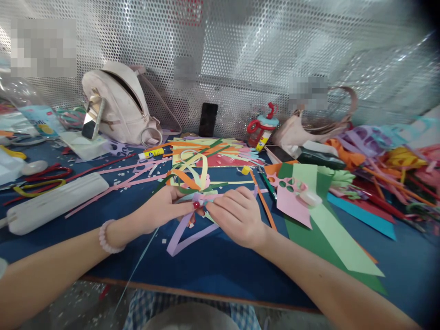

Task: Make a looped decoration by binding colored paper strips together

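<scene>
My left hand point(164, 207) and my right hand point(237, 214) meet at the middle of the blue table point(213, 261). Both pinch a small paper craft piece point(198, 203) made of looped coloured strips, with a red bit between the fingertips. A purple paper strip point(182, 236) hangs from it and lies folded on the table under my hands. Orange, yellow and green loops point(190, 176) of the same craft curl up just behind my fingers. A pink bead bracelet point(105, 238) sits on my left wrist.
A pale backpack point(117, 103) and a black phone point(208, 119) lean on the perforated metal wall. A glue stick point(151, 154), a white case point(55, 201), green and pink paper sheets point(319, 215), a red-lidded bottle point(263, 128) and heaps of paper scraps point(385, 160) surround my hands.
</scene>
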`<state>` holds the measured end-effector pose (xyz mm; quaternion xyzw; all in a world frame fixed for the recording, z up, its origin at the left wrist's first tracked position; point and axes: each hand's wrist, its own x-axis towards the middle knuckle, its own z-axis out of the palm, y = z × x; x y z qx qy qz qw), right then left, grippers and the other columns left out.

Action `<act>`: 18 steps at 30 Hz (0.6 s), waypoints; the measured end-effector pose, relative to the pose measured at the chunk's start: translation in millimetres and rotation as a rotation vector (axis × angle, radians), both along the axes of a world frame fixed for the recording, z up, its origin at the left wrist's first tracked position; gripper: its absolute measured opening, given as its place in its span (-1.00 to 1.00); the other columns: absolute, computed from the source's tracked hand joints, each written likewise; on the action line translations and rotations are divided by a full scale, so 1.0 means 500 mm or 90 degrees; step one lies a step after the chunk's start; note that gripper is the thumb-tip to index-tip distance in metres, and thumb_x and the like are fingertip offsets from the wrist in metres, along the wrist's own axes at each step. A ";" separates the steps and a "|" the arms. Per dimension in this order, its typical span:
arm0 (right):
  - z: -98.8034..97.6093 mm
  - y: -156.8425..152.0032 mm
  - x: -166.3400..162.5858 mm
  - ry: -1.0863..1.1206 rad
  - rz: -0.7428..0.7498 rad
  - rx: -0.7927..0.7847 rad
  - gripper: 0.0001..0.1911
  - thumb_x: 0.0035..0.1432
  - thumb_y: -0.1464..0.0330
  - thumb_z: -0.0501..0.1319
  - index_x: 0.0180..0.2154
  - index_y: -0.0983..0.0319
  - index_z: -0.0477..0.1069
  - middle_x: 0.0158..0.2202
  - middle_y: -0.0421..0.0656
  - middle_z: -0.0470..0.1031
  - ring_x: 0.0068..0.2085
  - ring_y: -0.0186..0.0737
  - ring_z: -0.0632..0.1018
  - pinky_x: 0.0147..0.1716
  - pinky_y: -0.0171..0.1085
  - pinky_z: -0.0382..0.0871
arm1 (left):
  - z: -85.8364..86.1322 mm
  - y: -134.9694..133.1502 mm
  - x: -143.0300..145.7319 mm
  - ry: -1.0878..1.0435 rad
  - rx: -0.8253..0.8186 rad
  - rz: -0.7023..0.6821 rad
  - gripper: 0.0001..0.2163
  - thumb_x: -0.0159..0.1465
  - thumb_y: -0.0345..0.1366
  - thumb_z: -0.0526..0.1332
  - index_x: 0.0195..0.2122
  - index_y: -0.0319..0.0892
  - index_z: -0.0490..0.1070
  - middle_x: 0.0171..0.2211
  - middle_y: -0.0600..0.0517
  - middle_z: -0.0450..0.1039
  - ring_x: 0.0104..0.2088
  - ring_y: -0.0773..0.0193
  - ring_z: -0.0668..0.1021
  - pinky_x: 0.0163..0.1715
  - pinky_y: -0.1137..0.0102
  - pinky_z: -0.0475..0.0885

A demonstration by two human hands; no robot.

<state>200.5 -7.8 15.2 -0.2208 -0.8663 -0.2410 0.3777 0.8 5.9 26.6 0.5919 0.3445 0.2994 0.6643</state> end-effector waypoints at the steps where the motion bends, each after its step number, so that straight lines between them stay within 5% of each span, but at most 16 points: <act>1: 0.000 0.000 0.001 0.003 -0.001 -0.004 -0.93 0.09 0.49 0.21 -0.33 0.25 0.42 -0.44 -0.19 0.51 -0.42 -0.31 0.41 -0.44 -0.25 0.11 | -0.001 0.000 -0.001 -0.008 -0.005 -0.005 -0.90 0.07 -0.35 0.29 -0.38 -0.24 0.52 -0.49 0.03 0.52 -0.57 0.39 0.47 -0.53 0.52 0.44; 18: 0.000 -0.003 0.002 0.005 0.003 0.002 -0.92 0.10 0.50 0.19 -0.32 0.23 0.41 -0.44 -0.18 0.51 -0.39 -0.29 0.45 -0.43 -0.24 0.14 | 0.002 0.002 -0.006 -0.007 -0.033 -0.020 -0.88 0.09 -0.31 0.27 -0.38 -0.25 0.52 -0.48 0.00 0.53 -0.57 0.38 0.48 -0.54 0.51 0.46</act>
